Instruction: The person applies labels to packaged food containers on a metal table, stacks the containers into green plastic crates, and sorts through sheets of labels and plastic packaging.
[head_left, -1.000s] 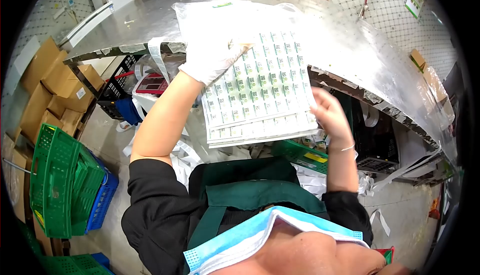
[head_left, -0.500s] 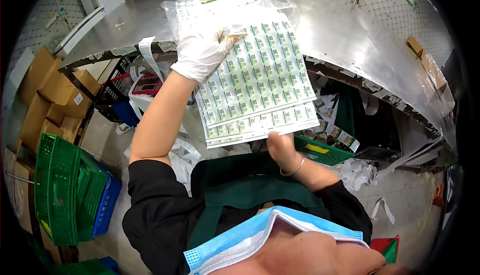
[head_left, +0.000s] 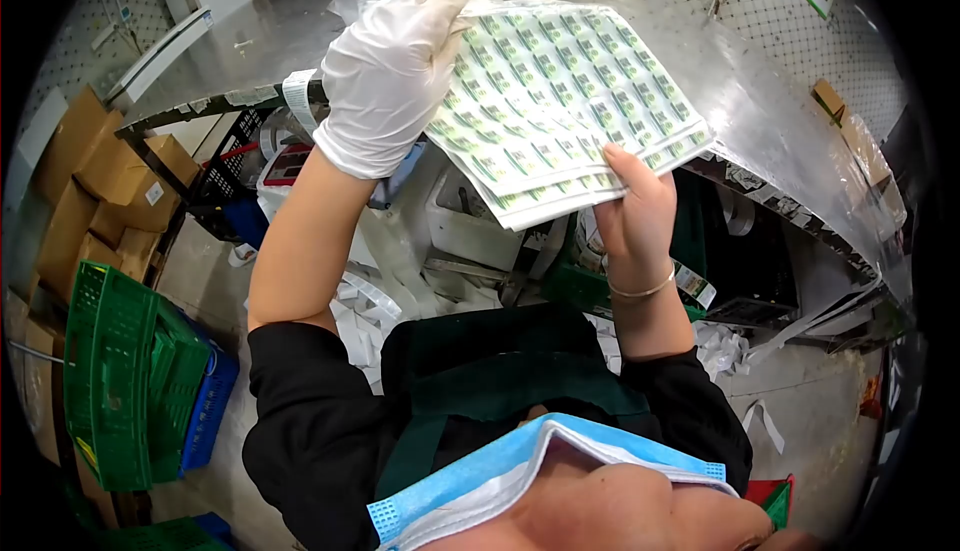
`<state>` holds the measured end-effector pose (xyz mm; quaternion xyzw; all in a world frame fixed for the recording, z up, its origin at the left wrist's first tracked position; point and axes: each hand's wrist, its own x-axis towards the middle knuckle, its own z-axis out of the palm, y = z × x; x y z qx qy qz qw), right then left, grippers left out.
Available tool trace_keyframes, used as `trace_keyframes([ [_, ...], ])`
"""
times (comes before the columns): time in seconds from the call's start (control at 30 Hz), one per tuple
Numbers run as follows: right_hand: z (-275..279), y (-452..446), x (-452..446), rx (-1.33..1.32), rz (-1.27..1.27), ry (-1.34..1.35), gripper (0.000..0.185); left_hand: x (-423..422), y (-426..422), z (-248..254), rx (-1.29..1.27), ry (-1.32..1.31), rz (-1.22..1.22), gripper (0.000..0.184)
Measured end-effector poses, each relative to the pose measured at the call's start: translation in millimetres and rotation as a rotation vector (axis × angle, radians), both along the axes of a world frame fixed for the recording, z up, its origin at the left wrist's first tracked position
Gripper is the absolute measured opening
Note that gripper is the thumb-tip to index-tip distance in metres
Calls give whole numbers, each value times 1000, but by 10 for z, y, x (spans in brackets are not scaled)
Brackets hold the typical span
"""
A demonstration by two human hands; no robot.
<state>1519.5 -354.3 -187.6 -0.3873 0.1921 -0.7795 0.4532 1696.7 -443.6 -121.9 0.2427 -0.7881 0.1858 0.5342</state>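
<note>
A stack of label sheets (head_left: 560, 91), printed with rows of small green-and-white labels, is held up tilted over the metal table's near edge. My left hand (head_left: 390, 81), in a white glove, is closed at the stack's upper left corner; its fingertips are partly hidden. Clear plastic (head_left: 350, 6) shows behind that hand. My right hand (head_left: 640, 201), bare with a bracelet at the wrist, pinches the lower right edge, thumb on top and fingers underneath. The sheets' lower edges are slightly staggered.
The metal table (head_left: 270, 36) curves across the front. Under it sit a white bin (head_left: 470, 221), a green crate (head_left: 580, 281) and loose paper strips (head_left: 365, 311). Green crates (head_left: 110, 371) and a blue crate (head_left: 210, 411) stand at left, near cardboard boxes (head_left: 130, 191).
The sheets have been lifted, turned and tilted, their lower edge swinging up and right. My right hand has risen to the right with its thumb now on top. My left hand has moved slightly up and left.
</note>
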Motion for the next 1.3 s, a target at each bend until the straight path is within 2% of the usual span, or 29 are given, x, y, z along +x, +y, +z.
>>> trace_keyframes([
  [0.1, 89, -170, 94, -38, -39, 118, 47, -34, 13, 88, 15, -36, -62, 24],
  [0.13, 122, -274, 115, -49, -78, 144, 44, -61, 29, 131, -50, -75, -12, 20],
  [0.17, 214, -308, 88, 22, -71, 194, 41, -69, 23, 134, -49, -79, -14, 20],
  [0.23, 305, -334, -37, 14, 27, 260, 39, -57, -8, 159, 421, 60, -243, 17],
  [0.3, 322, -220, -149, 52, 99, 360, 33, 43, -78, 236, 636, 99, -319, 16],
  [0.4, 240, -242, -267, 132, 38, 251, 30, 81, -240, 160, 665, 152, -430, 17],
  [0.47, 187, -359, -234, 156, 26, 196, 34, -113, -91, 146, 236, -62, -187, 18],
  [0.5, 153, -432, -151, 133, 42, 248, 28, -212, 57, 148, 215, -146, -156, 18],
  [0.57, 277, -515, -51, 281, -50, 300, 24, -298, 114, 112, 122, -352, -41, 18],
  [0.63, 379, -699, -218, 230, -21, 198, 23, -327, 135, 106, 122, -397, -107, 19],
  [0.7, 505, -796, -366, 185, -82, 122, 21, -322, 109, -12, 285, -88, -273, 17],
  [0.73, 502, -840, -369, 132, -81, 115, 21, -353, 298, 202, 641, -89, -227, 14],
  [0.77, 488, -904, -367, 82, -79, 111, 21, -390, 285, 206, 642, -89, -229, 14],
  [0.8, 369, -1081, -390, 56, -293, 817, 27, -423, 254, 215, 494, -96, -233, 13],
  [0.87, 446, -891, 30, 196, 6, 275, 35, -531, 337, 293, 328, -182, -58, 13],
  [0.9, 398, -914, 33, 140, 48, 343, 33, -519, 285, 265, 328, -182, -58, 13],
  [0.97, 440, -932, -126, 208, -8, 565, 44, -421, 154, 177, -22, -225, -157, 15],
  [1.0, 408, -928, -239, 211, 1, 572, 44, -303, 219, 93, 179, -117, -216, 18],
  [1.03, 355, -935, -362, 210, -121, 630, 52, -146, 316, 46, 434, 26, -283, 24],
  [1.07, 326, -950, -421, 201, -243, 681, 60, 4, 152, -139, 432, 341, -537, 28],
  [1.1, 328, -885, -410, 197, -235, 680, 60, 136, 106, -276, 557, 740, -684, 31],
  [1.13, 336, -751, -386, 142, -201, 691, 67, 384, -103, -452, 518, 782, -675, 31],
  [1.17, 336, -685, -373, 89, -171, 702, 75, 611, -389, -630, 748, 794, -517, 50],
  [1.2, 291, -723, -310, -3, -131, 618, 66, 591, -468, -708, 1013, 761, -440, 59],
  [1.23, 273, -813, -266, 6, -126, 621, 66, 562, -503, -759, 1280, 722, -353, 69],
  [1.3, 287, -1037, -174, -11, -373, 1070, 53, 352, -472, -613, 1544, 751, -567, 81],
])
